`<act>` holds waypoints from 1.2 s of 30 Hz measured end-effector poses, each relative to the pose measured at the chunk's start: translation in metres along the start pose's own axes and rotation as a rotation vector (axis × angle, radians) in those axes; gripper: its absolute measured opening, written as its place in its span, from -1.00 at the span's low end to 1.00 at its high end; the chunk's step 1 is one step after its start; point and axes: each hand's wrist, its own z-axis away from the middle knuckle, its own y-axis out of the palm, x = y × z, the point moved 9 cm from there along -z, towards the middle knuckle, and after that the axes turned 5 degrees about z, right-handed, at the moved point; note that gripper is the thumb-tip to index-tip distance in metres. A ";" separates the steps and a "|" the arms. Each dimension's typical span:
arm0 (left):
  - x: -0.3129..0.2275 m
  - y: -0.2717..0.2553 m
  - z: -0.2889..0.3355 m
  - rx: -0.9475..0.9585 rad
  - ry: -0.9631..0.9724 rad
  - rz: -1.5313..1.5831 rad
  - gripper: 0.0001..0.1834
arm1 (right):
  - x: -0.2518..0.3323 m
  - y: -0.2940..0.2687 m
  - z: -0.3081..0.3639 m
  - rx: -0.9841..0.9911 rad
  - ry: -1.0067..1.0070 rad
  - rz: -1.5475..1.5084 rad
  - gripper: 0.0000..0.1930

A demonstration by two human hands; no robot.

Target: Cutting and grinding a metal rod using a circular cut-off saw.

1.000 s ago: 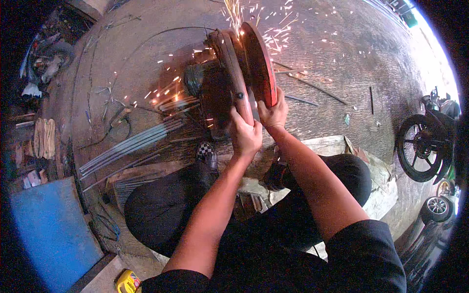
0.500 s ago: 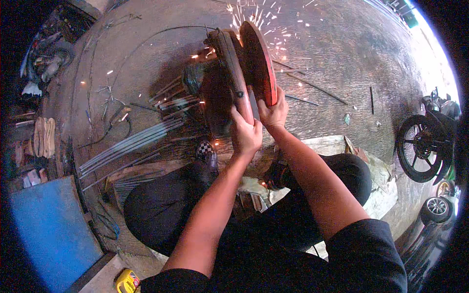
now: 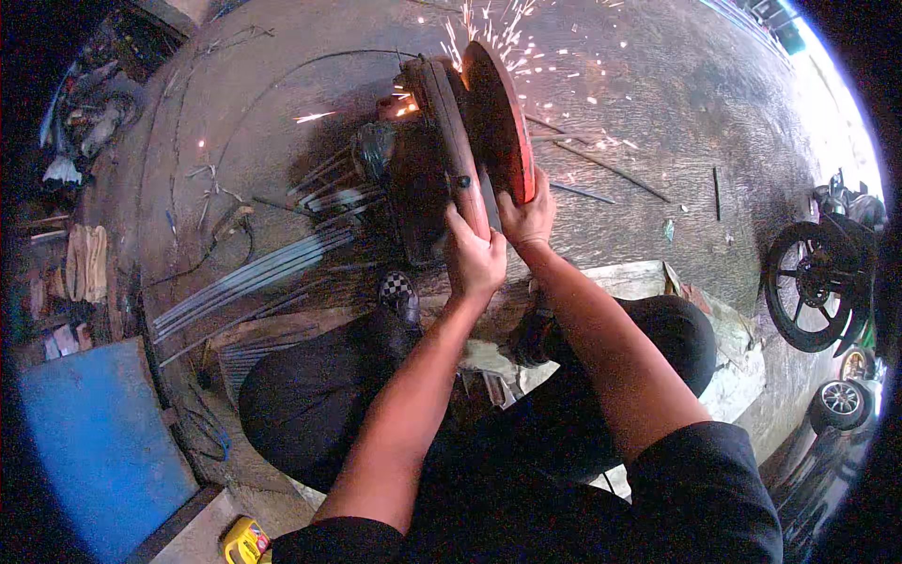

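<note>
My left hand (image 3: 476,258) is closed around the reddish handle end of a cut-off saw (image 3: 443,117), which slants up and away in front of me. Just to its right, my right hand (image 3: 528,221) grips the lower edge of a red round guard-like disc (image 3: 512,132), dark on its inner side. Bright sparks (image 3: 493,38) spray from the far end, between the saw and the disc. An orange glow (image 3: 406,103) shows left of the saw's head. Whatever touches the wheel is hidden behind the machine.
Several thin metal rods (image 3: 254,277) lie on the floor to the left; loose rods (image 3: 611,169) lie at right. A blue panel (image 3: 94,432) and a yellow bottle (image 3: 246,540) are at the lower left. A motorcycle (image 3: 813,282) stands at right. My shoe (image 3: 398,293) is near the saw.
Both hands keep their grip almost unmoved. The spray of sparks has changed shape, and the glow left of the saw's head is brighter.
</note>
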 end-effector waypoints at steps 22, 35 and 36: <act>-0.006 -0.003 -0.002 -0.057 0.098 -0.079 -0.30 | -0.002 0.001 0.000 0.011 0.007 0.010 -0.43; -0.003 -0.003 -0.001 -0.059 0.039 -0.075 -0.30 | -0.005 0.003 -0.001 0.013 0.002 0.078 -0.42; -0.002 -0.003 -0.001 -0.060 0.033 -0.059 -0.30 | -0.006 0.004 -0.001 0.020 0.010 0.082 -0.42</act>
